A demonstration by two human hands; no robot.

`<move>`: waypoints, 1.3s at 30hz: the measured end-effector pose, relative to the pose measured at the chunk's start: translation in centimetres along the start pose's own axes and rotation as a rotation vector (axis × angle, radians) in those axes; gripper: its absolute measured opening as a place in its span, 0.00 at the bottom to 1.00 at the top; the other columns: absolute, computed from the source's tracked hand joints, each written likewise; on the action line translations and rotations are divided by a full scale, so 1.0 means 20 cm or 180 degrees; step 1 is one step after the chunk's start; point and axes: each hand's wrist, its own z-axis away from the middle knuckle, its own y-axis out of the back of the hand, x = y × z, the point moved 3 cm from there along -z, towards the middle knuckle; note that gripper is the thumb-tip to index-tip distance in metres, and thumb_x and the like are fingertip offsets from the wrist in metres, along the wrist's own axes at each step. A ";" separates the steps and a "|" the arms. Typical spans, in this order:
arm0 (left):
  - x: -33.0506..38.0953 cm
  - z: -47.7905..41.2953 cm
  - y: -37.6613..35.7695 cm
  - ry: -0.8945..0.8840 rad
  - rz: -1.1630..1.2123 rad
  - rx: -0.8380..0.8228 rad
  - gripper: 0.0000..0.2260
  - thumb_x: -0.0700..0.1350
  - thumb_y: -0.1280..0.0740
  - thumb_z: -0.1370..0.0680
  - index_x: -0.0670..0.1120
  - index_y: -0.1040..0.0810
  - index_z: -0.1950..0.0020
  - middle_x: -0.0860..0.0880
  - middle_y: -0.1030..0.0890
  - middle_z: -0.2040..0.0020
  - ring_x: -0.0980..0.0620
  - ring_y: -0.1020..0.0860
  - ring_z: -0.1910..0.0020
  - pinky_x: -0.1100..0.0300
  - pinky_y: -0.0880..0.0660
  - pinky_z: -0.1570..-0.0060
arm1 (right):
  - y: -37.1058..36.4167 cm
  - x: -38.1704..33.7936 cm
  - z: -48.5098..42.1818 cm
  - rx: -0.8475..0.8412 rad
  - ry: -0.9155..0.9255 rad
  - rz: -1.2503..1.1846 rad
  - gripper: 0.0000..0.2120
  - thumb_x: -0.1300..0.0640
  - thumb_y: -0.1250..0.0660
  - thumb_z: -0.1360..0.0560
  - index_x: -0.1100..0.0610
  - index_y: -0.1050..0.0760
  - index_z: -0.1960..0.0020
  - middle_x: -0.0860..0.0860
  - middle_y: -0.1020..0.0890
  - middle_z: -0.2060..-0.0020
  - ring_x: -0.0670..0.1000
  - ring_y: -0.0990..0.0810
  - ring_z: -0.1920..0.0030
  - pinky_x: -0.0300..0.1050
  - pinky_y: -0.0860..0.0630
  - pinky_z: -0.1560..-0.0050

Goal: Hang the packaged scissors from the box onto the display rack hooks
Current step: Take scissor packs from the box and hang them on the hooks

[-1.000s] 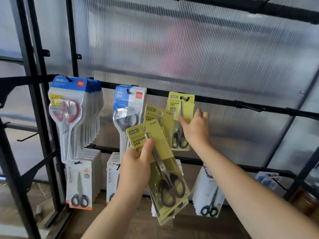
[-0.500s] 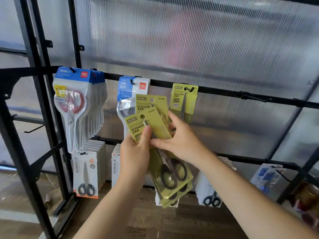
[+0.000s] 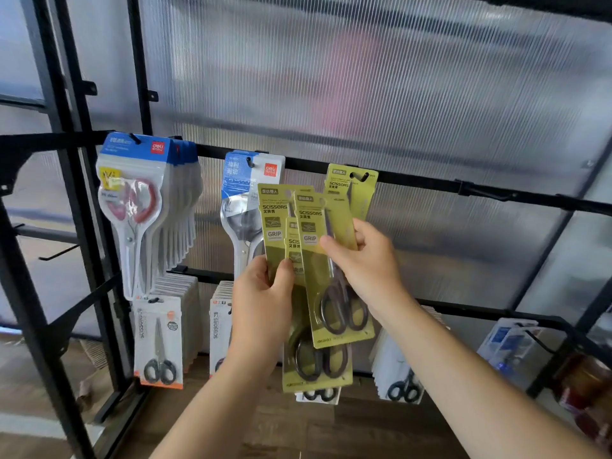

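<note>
right hand (image 3: 367, 270) pinching front scissors pack (image 3: 331, 276) | left hand (image 3: 265, 293) gripping rest

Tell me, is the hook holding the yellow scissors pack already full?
No, only one yellow pack hangs there, while the left hand and right hand hold the others.

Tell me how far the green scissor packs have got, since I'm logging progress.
Done: one green pack hangs on its hook. In hand: the right hand grips one pack; the left hand holds the remaining packs. Left: hanging all of those. The box is out of view.
</note>
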 end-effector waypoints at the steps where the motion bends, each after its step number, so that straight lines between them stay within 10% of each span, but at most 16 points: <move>1: 0.00 -0.01 0.00 -0.0053 -0.0044 0.0106 0.14 0.45 0.37 0.18 0.32 0.27 0.52 0.43 0.27 0.66 0.50 0.35 0.70 0.59 0.38 0.74 | 0.02 -0.01 -0.01 0.0146 0.0071 0.0018 0.17 0.50 0.26 0.28 0.50 0.21 0.41 0.44 0.15 0.53 0.43 0.16 0.53 0.51 0.17 0.49; 13: 0.02 -0.01 0.04 -0.0172 -0.0296 0.0480 0.14 0.43 0.37 0.19 0.36 0.34 0.60 0.48 0.37 0.71 0.57 0.42 0.77 0.67 0.43 0.79 | 0.16 0.00 -0.11 0.0998 0.0616 0.0428 0.25 0.37 0.35 0.33 0.47 0.23 0.39 0.48 0.19 0.47 0.45 0.18 0.49 0.50 0.19 0.46; 22: 0.02 -0.01 0.06 -0.0135 -0.0206 0.0550 0.13 0.44 0.37 0.19 0.36 0.29 0.58 0.44 0.31 0.69 0.55 0.37 0.75 0.66 0.39 0.77 | 0.14 0.05 -0.21 0.0997 0.0461 0.0992 0.20 0.47 0.30 0.28 0.55 0.24 0.40 0.51 0.25 0.48 0.52 0.23 0.48 0.52 0.23 0.44; 32: 0.02 -0.01 0.03 -0.0115 -0.0192 0.0442 0.13 0.44 0.37 0.18 0.33 0.27 0.54 0.44 0.31 0.69 0.57 0.38 0.76 0.68 0.41 0.79 | 0.04 0.09 -0.37 0.0712 0.0077 0.1765 0.36 0.41 0.33 0.25 0.63 0.37 0.27 0.57 0.31 0.36 0.54 0.24 0.42 0.39 0.29 0.54; 39: 0.01 0.00 0.00 -0.0058 -0.0176 0.0304 0.12 0.45 0.37 0.18 0.36 0.26 0.54 0.43 0.29 0.68 0.56 0.35 0.74 0.67 0.39 0.78 | 0.09 0.04 -0.17 0.0579 0.0056 0.1246 0.21 0.48 0.41 0.18 0.60 0.30 0.31 0.53 0.23 0.41 0.51 0.23 0.43 0.45 0.26 0.47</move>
